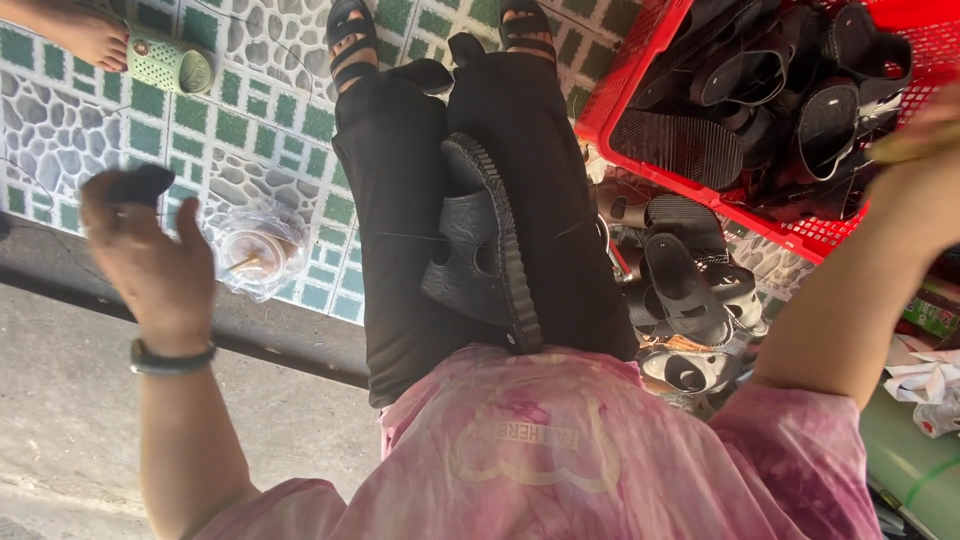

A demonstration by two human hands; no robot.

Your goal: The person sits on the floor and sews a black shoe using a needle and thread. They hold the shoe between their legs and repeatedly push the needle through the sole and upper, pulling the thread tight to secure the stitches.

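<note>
Black sandal (pixel 488 245) on lap, left hand (pixel 150 255) pinching small dark piece (pixel 140 184)

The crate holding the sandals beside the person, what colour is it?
The crate is red, shown in the head view.

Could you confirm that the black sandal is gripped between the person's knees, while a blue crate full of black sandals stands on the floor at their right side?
Not quite: the crate is red, not blue, as the head view shows. The rest holds: the black sandal sits clamped between the person's knees, and the crate, full of black sandals, stands on the floor at their right side.
</note>
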